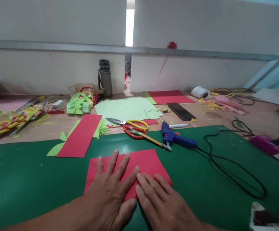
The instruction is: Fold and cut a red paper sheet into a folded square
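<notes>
A sheet of red paper [145, 158] lies on the green mat [50, 183] in front of me, its right edge curving up as a fold. Spread flat on its left part is my left hand [110, 189], fingers apart and pressing down. My right hand [160, 202] rests on the paper's lower right with fingers stretched out side by side, the tips close to my left thumb and forefinger. Both palms hide the paper's near edge. Beyond the paper lie scissors [135, 126] with red and yellow handles, a craft knife [151, 139] and a blue glue gun [177, 138].
A red paper strip [81, 138] lies left over green scraps. Pale green sheets [125, 107], a phone [180, 110] and a dark bottle [105, 78] stand or lie farther back. The glue gun's black cord [237, 178] loops at right, near a purple power strip [271, 147].
</notes>
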Demonstrator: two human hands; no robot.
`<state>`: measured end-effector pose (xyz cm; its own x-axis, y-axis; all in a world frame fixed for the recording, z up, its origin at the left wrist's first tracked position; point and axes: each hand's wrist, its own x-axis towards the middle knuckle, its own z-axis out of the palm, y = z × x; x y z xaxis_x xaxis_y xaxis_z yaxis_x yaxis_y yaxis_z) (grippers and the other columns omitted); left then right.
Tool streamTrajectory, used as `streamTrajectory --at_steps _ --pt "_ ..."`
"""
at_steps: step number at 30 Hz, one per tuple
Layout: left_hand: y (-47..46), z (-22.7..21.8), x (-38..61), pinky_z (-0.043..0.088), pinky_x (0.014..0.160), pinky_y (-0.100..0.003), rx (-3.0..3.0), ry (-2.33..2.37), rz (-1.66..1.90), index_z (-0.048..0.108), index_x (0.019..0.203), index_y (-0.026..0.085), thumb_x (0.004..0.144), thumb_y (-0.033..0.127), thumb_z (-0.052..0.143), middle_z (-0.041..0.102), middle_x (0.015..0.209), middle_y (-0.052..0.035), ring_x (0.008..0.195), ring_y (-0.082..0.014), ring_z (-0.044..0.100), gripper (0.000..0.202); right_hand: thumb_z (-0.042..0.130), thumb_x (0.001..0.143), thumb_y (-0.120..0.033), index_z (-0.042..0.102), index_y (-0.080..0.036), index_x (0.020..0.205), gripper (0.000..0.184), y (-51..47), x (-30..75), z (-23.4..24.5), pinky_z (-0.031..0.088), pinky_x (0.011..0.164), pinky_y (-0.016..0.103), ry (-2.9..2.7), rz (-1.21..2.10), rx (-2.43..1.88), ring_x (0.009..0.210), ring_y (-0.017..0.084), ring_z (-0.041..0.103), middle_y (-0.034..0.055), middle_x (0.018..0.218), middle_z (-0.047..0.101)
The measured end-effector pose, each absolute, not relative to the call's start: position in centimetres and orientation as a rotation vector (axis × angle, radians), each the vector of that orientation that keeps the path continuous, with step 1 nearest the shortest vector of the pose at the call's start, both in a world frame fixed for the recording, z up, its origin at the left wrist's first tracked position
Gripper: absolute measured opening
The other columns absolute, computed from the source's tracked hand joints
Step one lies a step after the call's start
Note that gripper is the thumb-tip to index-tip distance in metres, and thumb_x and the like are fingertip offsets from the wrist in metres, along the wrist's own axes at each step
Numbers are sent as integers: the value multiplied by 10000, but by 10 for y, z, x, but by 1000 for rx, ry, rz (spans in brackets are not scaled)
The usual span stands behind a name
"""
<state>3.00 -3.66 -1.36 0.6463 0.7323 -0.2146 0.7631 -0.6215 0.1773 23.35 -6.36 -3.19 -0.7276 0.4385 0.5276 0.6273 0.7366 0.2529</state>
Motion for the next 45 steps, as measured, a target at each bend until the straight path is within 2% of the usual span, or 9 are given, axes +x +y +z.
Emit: streamTrajectory --at_steps 8,10,15,21,25,30,35,39,45 --pt "-39 -15 36 126 983 -731 2640 1339 -165 213 1443 350 912 360 363 146 1538 -53 1379 -418 72 552 248 877 -666 607 -77 1152 742 -67 241 -48 460 862 433 -2609 -578 -866 1117 307 557 154 1198 634" --pt "-39 -16 35 127 986 -729 2635 1352 -166 196 1446 351 913 347 360 143 1539 -51 1380 -413 71 558 312 884 -629 597 -75 1167 685 -68 236 -49 471 854 424 -2630 -562 -866 1126 308 553 162 1214 622" --pt "-38 -24 32 119 996 -724 2653 1331 -124 142 1463 317 950 401 273 123 1541 -60 1386 -399 48 537 422 889 -251 577 -74 1196 387 -71 223 -50 482 880 381 -2679 -521 -890 1148 290 552 156 1256 590" --pt "-38 -26 32 110 1004 -717 2652 1336 -145 121 1466 333 941 419 269 70 1542 -48 1384 -398 6 552 467 825 -616 472 20 1307 797 -82 269 -31 431 967 468 -2821 -186 -1126 1282 363 398 267 1373 420" --pt "-39 -20 31 95 1009 -715 2631 1317 -148 114 1470 327 949 461 221 59 1544 -52 1383 -398 -18 549 475 865 -531 376 -32 1387 730 -85 302 -24 427 945 552 -2831 -177 -1309 1299 365 372 243 1414 360" --pt "-39 -22 35 82 1001 -722 2610 1326 -144 126 1473 310 949 513 210 37 1547 -91 1372 -426 -43 569 362 929 -498 441 -47 1348 621 -69 294 -6 349 973 644 -2770 -205 -1295 1318 378 325 224 1416 362" --pt "-33 -26 41 60 981 -741 2630 1294 -54 118 1477 290 949 522 219 15 1542 -128 1358 -451 -63 586 415 908 -510 407 -67 1377 645 -64 274 -6 355 1015 586 -2949 132 -1163 1320 346 326 188 1431 335" --pt "-38 -16 42 -4 1006 -713 2679 1085 -33 87 1482 255 944 462 304 -16 1539 -115 1376 -382 -99 616 438 897 -493 305 -60 1419 691 -67 279 -23 383 992 582 -2953 130 -1170 1324 362 291 196 1453 231" --pt "-49 0 45 -3 1072 -628 2636 667 -48 4 1481 180 943 487 297 17 1543 -87 1408 -291 -15 685 442 885 -488 300 -86 1412 679 -60 291 -45 464 905 581 -2866 -121 -969 1255 378 404 201 1410 317"
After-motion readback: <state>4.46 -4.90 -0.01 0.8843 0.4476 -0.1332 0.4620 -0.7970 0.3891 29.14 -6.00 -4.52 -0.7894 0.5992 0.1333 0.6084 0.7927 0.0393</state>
